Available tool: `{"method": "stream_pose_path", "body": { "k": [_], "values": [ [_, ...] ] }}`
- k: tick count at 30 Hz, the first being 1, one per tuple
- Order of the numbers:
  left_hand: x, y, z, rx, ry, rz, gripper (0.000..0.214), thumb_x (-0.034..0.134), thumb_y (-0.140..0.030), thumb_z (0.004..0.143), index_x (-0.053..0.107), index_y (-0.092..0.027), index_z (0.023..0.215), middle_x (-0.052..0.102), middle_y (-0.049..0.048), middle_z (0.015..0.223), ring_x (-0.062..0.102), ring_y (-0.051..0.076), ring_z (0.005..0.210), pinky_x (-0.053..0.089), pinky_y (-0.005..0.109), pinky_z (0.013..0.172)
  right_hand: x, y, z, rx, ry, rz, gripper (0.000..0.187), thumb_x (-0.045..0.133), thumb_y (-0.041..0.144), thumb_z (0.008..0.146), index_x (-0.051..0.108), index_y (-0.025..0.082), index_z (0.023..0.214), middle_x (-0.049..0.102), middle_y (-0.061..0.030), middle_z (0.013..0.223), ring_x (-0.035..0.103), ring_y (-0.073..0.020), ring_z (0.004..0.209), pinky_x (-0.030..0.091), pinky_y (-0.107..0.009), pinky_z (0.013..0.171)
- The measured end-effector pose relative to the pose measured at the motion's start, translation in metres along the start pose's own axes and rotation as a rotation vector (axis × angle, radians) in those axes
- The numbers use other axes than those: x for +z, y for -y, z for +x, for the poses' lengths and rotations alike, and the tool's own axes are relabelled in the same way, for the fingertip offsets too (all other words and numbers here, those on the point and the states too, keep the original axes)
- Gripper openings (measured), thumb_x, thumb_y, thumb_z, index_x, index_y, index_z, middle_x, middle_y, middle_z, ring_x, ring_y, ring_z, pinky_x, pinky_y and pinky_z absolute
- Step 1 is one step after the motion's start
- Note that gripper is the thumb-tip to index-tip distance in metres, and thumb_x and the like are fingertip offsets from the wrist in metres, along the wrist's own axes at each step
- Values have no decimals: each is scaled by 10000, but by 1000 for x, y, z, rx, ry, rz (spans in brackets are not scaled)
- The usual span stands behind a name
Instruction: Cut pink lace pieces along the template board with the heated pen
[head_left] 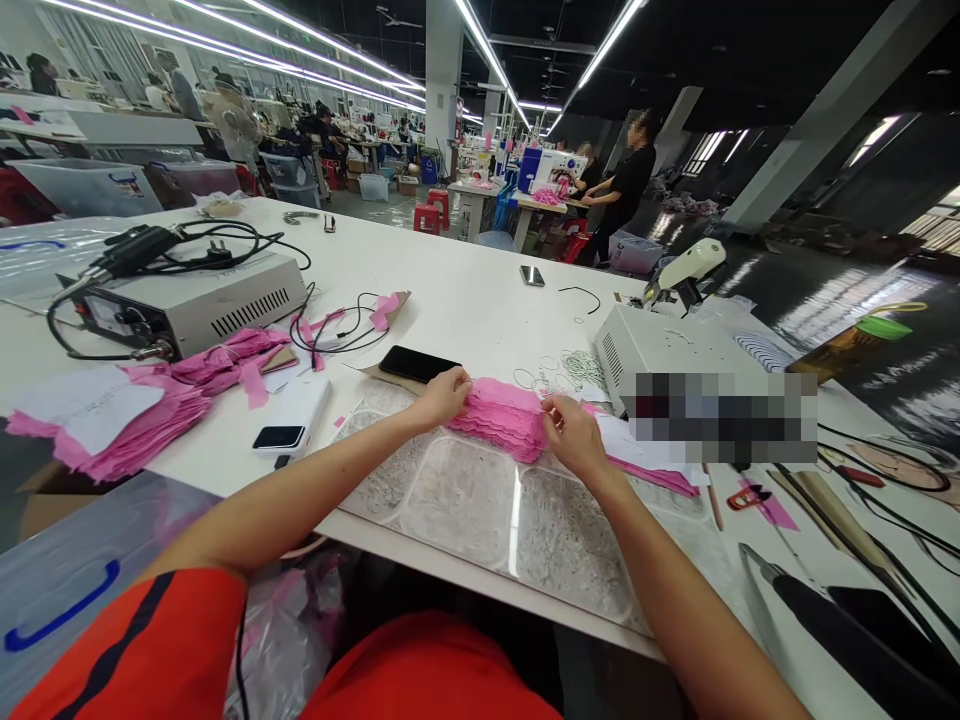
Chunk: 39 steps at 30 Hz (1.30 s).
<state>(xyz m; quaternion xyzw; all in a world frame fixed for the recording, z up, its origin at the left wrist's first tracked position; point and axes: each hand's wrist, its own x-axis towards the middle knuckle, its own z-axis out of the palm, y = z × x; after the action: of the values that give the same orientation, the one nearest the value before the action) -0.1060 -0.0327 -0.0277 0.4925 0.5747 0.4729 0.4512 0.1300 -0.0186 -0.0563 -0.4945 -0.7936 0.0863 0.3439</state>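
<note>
A stack of pink lace fabric pieces (501,420) lies in front of me on a clear patterned mat (457,500). My left hand (448,396) pinches the top piece at its left corner. At the right corner, my right hand (571,430) grips the same pink fabric between thumb and fingers. Just behind my left hand rests a black phone (418,364) on brown card. Beside my right hand, more pink fabric (660,475) sits under a white paper (637,445).
A grey machine box (195,300) with a cabled handpiece stands at left, near a pink fabric pile (142,430). A white power bank (296,420) lies closer. At right are another box (675,345), orange snips (748,495) and a black-handled tool (832,620). A co-worker (630,180) stands beyond the table.
</note>
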Motion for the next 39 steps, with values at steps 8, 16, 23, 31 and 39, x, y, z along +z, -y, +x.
{"method": "stream_pose_path", "body": {
  "k": [8, 16, 23, 31, 39],
  "values": [
    [-12, -19, -1, 226, 63, 207, 85, 496, -184, 830, 519, -165, 750, 532, -42, 605, 565, 90, 485, 395, 178, 469, -24, 10, 11, 100, -130, 96, 173, 490, 326, 819, 602, 196, 798, 625, 13, 584, 588, -137, 525, 448, -267, 584],
    [-60, 26, -83, 622, 535, 753, 207, 432, -218, 893, 614, -164, 812, 637, 33, 786, 578, 118, 680, 435, 202, 636, -21, 29, -88, -345, 195, 109, 166, 481, 172, 867, 641, 213, 888, 706, -42, 908, 657, -151, 804, 545, -282, 703],
    [-69, 43, -110, 765, 425, 965, 273, 401, -258, 946, 661, -174, 954, 652, 70, 882, 627, 139, 733, 468, 213, 643, -29, 30, -119, -265, 239, 151, 166, 517, 175, 852, 650, 237, 930, 676, -55, 931, 648, -165, 863, 559, -311, 748],
    [-50, 51, -89, 778, 615, 650, 278, 530, -223, 896, 663, -226, 1140, 570, 92, 1318, 443, 267, 1305, 361, 443, 1092, -37, 38, -118, -49, 301, 147, 120, 519, 199, 856, 635, 212, 831, 611, -9, 716, 557, -112, 603, 470, -237, 551],
    [-65, 53, -102, 727, 569, 567, 276, 516, -156, 876, 689, -227, 1079, 631, 93, 1236, 505, 244, 1257, 387, 437, 1077, -7, 82, -98, -238, 390, 246, 127, 521, 143, 838, 626, 207, 805, 637, -13, 734, 577, -109, 640, 462, -220, 582]
  ]
}}
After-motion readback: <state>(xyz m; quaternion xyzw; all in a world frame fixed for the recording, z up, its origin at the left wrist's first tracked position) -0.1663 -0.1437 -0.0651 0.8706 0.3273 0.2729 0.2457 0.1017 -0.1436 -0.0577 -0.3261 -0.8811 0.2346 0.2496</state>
